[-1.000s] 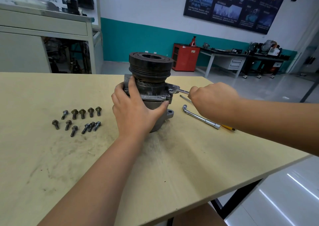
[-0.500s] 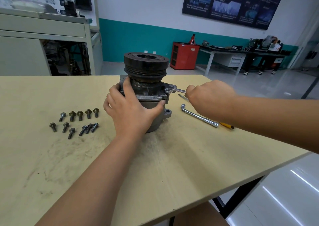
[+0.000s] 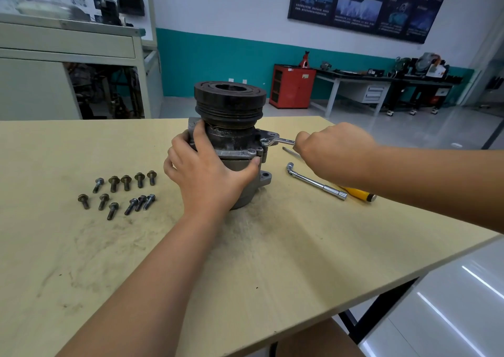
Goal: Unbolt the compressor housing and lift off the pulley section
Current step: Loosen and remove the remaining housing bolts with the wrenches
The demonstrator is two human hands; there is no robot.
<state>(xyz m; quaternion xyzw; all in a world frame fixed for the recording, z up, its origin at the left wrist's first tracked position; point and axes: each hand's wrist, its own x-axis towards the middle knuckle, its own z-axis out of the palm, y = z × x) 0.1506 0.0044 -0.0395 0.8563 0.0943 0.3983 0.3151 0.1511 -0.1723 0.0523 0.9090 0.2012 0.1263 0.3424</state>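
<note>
Compressor housing [image 3: 240,165] upright on table [image 3: 81,247], pulley section [image 3: 230,97] on top, left hand [image 3: 204,173] clasping its near side, right hand [image 3: 332,152] just beside, fisted round wrench [image 3: 281,141] seated on flange [image 3: 268,133].

Bright, even, sharp; wide-angle bending at edges, floor glare.

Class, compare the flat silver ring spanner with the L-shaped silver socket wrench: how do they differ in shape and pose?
The flat silver ring spanner is gripped by the right hand, its ring on the grey compressor housing's flange; the L-shaped silver socket wrench lies untouched on the wooden table. The spanner is a flat bar; the socket wrench is a round rod bent at one end. Both are shiny metal.
</note>
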